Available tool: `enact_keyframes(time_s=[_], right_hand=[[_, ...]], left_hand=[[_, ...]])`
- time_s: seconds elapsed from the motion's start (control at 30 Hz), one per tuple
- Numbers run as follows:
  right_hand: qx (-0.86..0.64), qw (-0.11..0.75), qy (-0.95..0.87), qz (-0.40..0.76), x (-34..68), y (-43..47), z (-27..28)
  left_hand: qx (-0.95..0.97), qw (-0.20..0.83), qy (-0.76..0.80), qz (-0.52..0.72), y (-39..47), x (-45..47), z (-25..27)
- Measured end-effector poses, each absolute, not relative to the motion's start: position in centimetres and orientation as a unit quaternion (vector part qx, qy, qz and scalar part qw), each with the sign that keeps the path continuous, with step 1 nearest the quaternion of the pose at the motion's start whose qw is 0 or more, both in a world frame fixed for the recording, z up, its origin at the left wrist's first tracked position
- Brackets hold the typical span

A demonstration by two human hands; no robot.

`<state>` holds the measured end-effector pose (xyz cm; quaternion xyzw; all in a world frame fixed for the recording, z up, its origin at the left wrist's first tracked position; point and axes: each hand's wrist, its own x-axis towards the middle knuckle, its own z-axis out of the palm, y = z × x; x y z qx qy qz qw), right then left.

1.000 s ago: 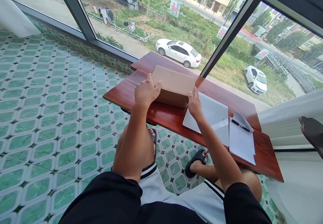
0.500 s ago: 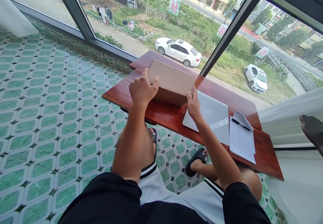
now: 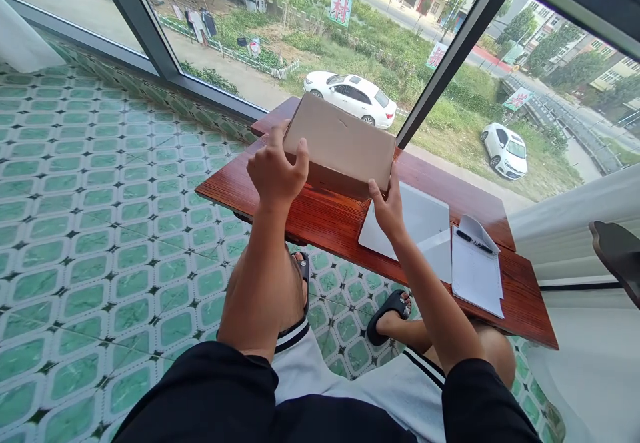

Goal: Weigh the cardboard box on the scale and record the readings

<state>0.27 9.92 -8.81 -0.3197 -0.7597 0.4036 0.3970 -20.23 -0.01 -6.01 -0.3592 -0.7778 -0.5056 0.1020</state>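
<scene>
A brown cardboard box [image 3: 343,140] is held between my two hands above the dark red wooden table [image 3: 240,180], tilted so that its broad top face shows. My left hand [image 3: 280,170] grips its left end, thumb along the near edge. At the right end, my right hand [image 3: 387,200] clasps the near corner with the thumb in front and the fingers round the side. The box's underside and far side are hidden from me. Just right of the box, partly behind my right hand and forearm, lies a flat silver-white laptop-like slab [image 3: 425,220].
Papers [image 3: 475,273] with a black pen [image 3: 474,242] on them lie on the table's right part. Large windows with a dark frame [image 3: 440,56] rise behind the table. A white curtain [image 3: 590,203] hangs at the right, near a dark curved object [image 3: 617,253].
Both hands have raised the box off the tabletop and tipped it, so more of its top face shows. The whole view has shifted slightly.
</scene>
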Motion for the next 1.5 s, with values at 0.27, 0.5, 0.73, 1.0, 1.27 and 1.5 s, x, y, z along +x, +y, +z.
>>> enact_keyframes(time_s=[0.27, 0.5, 0.73, 1.0, 1.27, 1.5], right_hand=[[-0.313, 0.425, -0.746, 0.406, 2.2, 10.1, -7.8], [-0.319, 0.424, -0.747, 0.402, 4.3, 10.6, -7.7], [-0.336, 0.421, -0.753, 0.377, 6.6, 11.1, -7.7], [-0.359, 0.427, -0.738, 0.380, 10.0, 11.6, -8.1], [-0.381, 0.446, -0.726, 0.359, 13.2, 12.2, -8.7], [-0.387, 0.461, -0.727, 0.331, 16.3, 12.8, -9.4]], left_hand=[[-0.388, 0.118, -0.754, -0.517, 0.6, -19.3, -6.2], [-0.435, 0.081, -0.730, -0.520, 0.8, -18.2, -6.0], [-0.467, 0.066, -0.699, -0.537, 1.5, -16.8, -6.2], [-0.511, 0.035, -0.653, -0.557, 2.5, -14.7, -6.8], [-0.546, -0.012, -0.607, -0.577, 3.5, -12.6, -7.2], [-0.557, -0.064, -0.591, -0.580, 4.6, -10.2, -8.1]])
